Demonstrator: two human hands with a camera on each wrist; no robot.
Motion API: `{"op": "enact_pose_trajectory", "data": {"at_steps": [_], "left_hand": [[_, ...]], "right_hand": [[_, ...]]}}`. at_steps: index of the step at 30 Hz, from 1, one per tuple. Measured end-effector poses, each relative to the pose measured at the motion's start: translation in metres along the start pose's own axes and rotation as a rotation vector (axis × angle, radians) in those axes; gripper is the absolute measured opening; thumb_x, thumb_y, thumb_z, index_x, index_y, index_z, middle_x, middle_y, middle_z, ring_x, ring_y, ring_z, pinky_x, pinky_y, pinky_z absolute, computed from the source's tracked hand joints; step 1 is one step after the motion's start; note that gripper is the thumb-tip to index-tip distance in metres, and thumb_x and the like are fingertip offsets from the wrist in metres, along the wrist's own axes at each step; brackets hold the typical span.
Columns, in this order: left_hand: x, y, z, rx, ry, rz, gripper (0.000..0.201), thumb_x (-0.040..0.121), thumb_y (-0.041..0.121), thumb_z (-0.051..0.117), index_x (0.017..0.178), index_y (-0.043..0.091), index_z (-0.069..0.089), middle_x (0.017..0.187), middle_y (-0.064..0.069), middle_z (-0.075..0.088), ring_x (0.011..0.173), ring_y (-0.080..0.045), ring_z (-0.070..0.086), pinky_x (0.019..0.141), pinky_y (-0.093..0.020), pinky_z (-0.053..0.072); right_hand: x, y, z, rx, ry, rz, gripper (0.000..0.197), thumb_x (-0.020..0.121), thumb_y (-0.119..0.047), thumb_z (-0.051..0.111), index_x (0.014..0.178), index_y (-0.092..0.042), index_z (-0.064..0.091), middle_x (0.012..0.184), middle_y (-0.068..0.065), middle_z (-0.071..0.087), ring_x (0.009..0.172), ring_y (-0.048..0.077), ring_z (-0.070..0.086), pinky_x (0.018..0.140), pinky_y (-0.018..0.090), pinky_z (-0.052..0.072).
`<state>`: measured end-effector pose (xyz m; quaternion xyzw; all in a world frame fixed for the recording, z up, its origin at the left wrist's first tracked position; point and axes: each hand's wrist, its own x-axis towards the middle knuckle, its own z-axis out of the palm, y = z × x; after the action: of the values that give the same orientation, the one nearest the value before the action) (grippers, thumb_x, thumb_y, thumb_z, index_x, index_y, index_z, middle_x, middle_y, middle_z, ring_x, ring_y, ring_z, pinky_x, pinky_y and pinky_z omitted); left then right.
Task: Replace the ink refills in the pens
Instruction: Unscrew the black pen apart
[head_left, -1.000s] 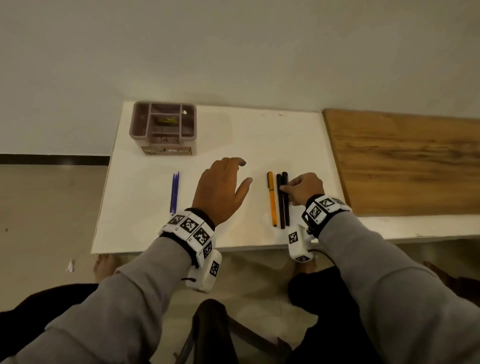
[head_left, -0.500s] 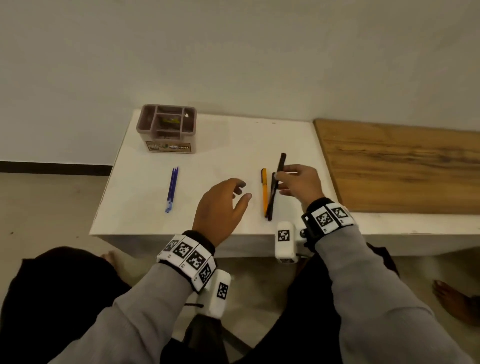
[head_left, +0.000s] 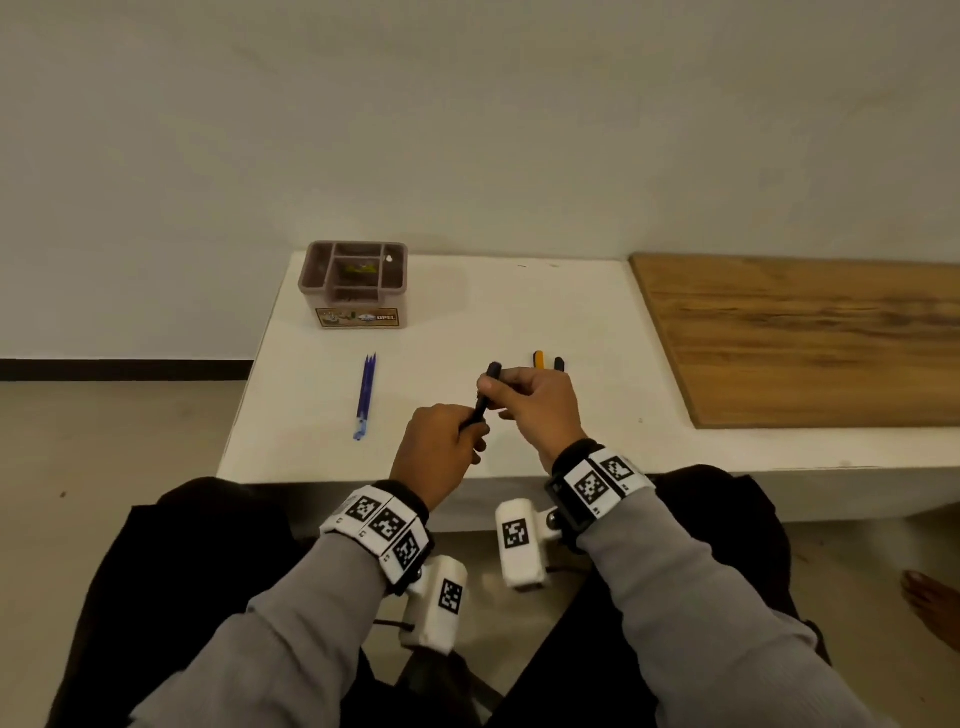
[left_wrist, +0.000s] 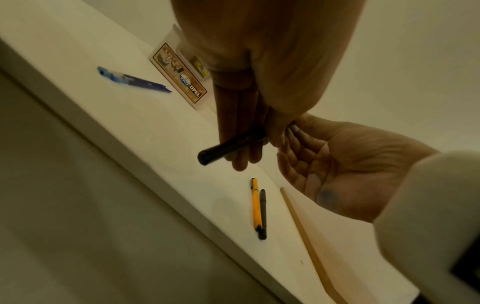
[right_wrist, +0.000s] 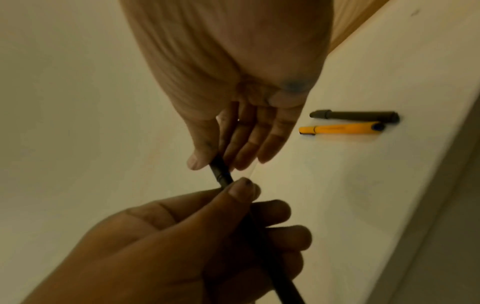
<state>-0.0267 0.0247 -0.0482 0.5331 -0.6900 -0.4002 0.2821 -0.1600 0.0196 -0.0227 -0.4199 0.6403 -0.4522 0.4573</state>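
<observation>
— Above the white table's (head_left: 322, 415) near edge, what's gripped?
— A black pen (head_left: 482, 401): left hand (head_left: 441, 457) pinches its lower end, right hand (head_left: 535, 405) its upper.
— And around it?
— Orange pen (left_wrist: 256, 203) and another black pen (left_wrist: 263, 214) touching just right — blue refills (head_left: 365, 396) left, organizer box (head_left: 354, 285) beyond.

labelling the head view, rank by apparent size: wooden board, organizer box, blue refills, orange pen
1. wooden board
2. organizer box
3. blue refills
4. orange pen, unsure: the hands hide all but its tip.
</observation>
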Motion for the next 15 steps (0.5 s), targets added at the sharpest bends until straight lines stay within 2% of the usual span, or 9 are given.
{"op": "enact_pose_trajectory", "data": {"at_steps": [3, 5, 7, 9, 11, 13, 15], "left_hand": [[0.014, -0.008, -0.003, -0.104, -0.046, -0.038, 0.018, 0.093, 0.007, 0.054, 0.084, 0.003, 0.069, 0.071, -0.013, 0.071, 0.060, -0.025, 0.069, 0.064, -0.032, 0.059], [0.023, -0.012, -0.005, -0.139, -0.051, -0.048, 0.016, 0.093, 0.006, 0.054, 0.085, 0.004, 0.069, 0.073, -0.014, 0.072, 0.062, -0.026, 0.070, 0.063, -0.030, 0.059], [0.030, -0.015, -0.005, -0.153, -0.047, -0.052, 0.015, 0.093, 0.005, 0.055, 0.088, 0.004, 0.069, 0.073, -0.014, 0.072, 0.063, -0.027, 0.070, 0.064, -0.032, 0.059], [0.036, -0.018, -0.004, -0.184, -0.053, -0.064, 0.015, 0.093, 0.005, 0.054, 0.090, 0.003, 0.068, 0.074, -0.014, 0.071, 0.063, -0.027, 0.070, 0.066, -0.035, 0.060], [0.044, -0.019, -0.004, -0.178, -0.048, -0.060, 0.015, 0.093, 0.006, 0.054, 0.092, 0.003, 0.068, 0.074, -0.012, 0.071, 0.063, -0.025, 0.070, 0.066, -0.035, 0.060], [0.051, -0.020, -0.006, -0.145, -0.060, -0.044, 0.016, 0.093, 0.007, 0.054, 0.091, 0.001, 0.069, 0.074, -0.011, 0.071, 0.062, -0.024, 0.070, 0.066, -0.034, 0.059], [0.057, -0.019, -0.007, -0.143, -0.106, -0.037, 0.017, 0.093, 0.006, 0.054, 0.091, 0.000, 0.069, 0.074, -0.012, 0.071, 0.062, -0.025, 0.070, 0.065, -0.033, 0.059]], "right_hand": [[0.013, 0.006, 0.007, 0.069, -0.064, 0.029, 0.011, 0.093, -0.010, 0.062, 0.100, -0.012, 0.071, 0.086, 0.001, 0.073, 0.083, 0.014, 0.070, 0.083, 0.032, 0.056], [0.021, 0.009, 0.011, 0.114, -0.046, 0.053, 0.012, 0.091, -0.016, 0.067, 0.103, -0.014, 0.067, 0.090, 0.001, 0.073, 0.085, 0.015, 0.071, 0.079, 0.030, 0.057], [0.031, 0.012, 0.010, 0.126, 0.014, 0.052, 0.013, 0.087, -0.017, 0.072, 0.098, -0.013, 0.067, 0.087, 0.003, 0.071, 0.079, 0.016, 0.070, 0.073, 0.026, 0.056], [0.039, 0.012, 0.009, 0.158, 0.014, 0.051, 0.006, 0.090, -0.014, 0.068, 0.095, -0.011, 0.069, 0.084, 0.001, 0.070, 0.075, 0.014, 0.067, 0.077, 0.027, 0.055], [0.047, 0.012, 0.008, 0.168, -0.027, 0.063, 0.010, 0.090, -0.016, 0.067, 0.099, -0.010, 0.068, 0.088, 0.001, 0.069, 0.081, 0.014, 0.066, 0.079, 0.029, 0.055], [0.052, 0.013, 0.008, 0.137, -0.047, 0.048, 0.015, 0.087, -0.016, 0.072, 0.100, -0.009, 0.067, 0.089, 0.002, 0.070, 0.082, 0.012, 0.067, 0.075, 0.025, 0.054], [0.055, 0.014, 0.005, 0.153, -0.047, 0.027, 0.012, 0.087, -0.009, 0.070, 0.099, -0.008, 0.068, 0.085, 0.003, 0.071, 0.076, 0.008, 0.068, 0.076, 0.022, 0.053]]}}
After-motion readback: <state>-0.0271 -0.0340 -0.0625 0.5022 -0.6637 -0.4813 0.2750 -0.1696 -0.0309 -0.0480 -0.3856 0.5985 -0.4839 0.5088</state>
